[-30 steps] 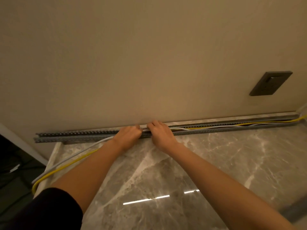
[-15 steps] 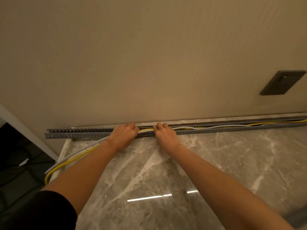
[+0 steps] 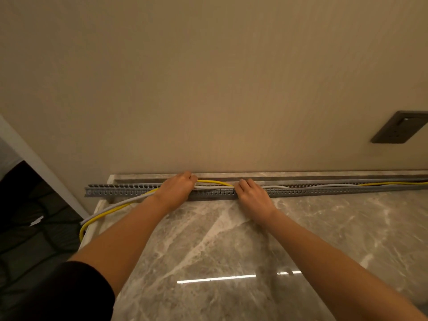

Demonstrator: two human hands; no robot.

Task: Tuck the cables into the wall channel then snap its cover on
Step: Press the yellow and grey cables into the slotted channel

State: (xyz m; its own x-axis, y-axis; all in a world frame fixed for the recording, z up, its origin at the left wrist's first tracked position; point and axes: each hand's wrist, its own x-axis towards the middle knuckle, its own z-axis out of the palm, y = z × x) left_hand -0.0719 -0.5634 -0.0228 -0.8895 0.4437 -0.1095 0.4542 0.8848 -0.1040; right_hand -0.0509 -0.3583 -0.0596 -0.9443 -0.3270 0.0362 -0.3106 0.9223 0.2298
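**A:** Where is the channel?

**B:** The grey slotted wall channel [image 3: 215,193] lies along the back of the marble bench [image 3: 231,239], at the foot of the beige wall [image 3: 208,89], running from about 9 o'clock out past the frame edge at 3 o'clock. Its top is open.

**A:** And the cables?

**B:** The yellow cable [image 3: 214,182] and the grey cable [image 3: 301,186] sit inside the channel on the right. Between the hands the yellow one arches up. To the left both leave the channel and trail off the bench edge toward 8 o'clock.

**A:** The hands?

**B:** The left hand [image 3: 176,189] has its grip curled closed over the cables at the channel. The right hand [image 3: 252,195] rests on the channel, fingers bent down into it; whether it pinches anything I cannot tell.

**A:** Anything else?

**B:** A dark wall socket [image 3: 399,130] at 2 o'clock.
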